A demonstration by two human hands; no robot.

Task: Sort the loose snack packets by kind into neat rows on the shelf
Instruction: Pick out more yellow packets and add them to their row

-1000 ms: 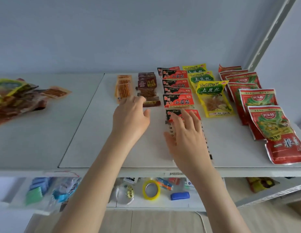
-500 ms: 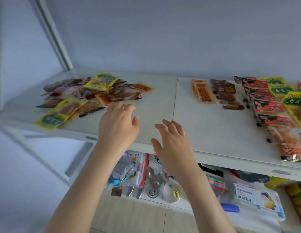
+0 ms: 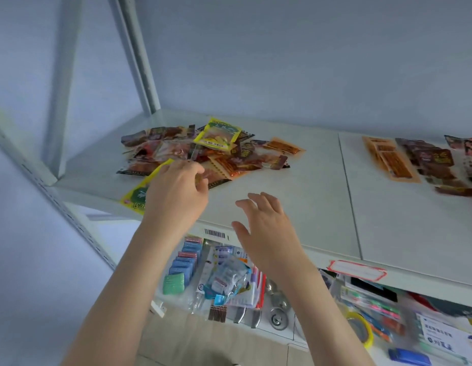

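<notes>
Left hand (image 3: 176,192) and right hand (image 3: 266,233), both bare.
Fingers (image 3: 269,202) are slim, nails too blurred to tell. The left forearm (image 3: 116,286) and right forearm (image 3: 324,313) are slender and uncovered all the way down to the bottom edge of the view.

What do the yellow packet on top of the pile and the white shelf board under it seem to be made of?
Yellow packet: likely thin plastic film, glossy; it lies crinkled, catches light, and a clear window shows the food inside. Shelf board: perhaps painted metal or laminate, matt off-white; flat and smooth, with a thin seam between two panels. The look leaves open which.
</notes>
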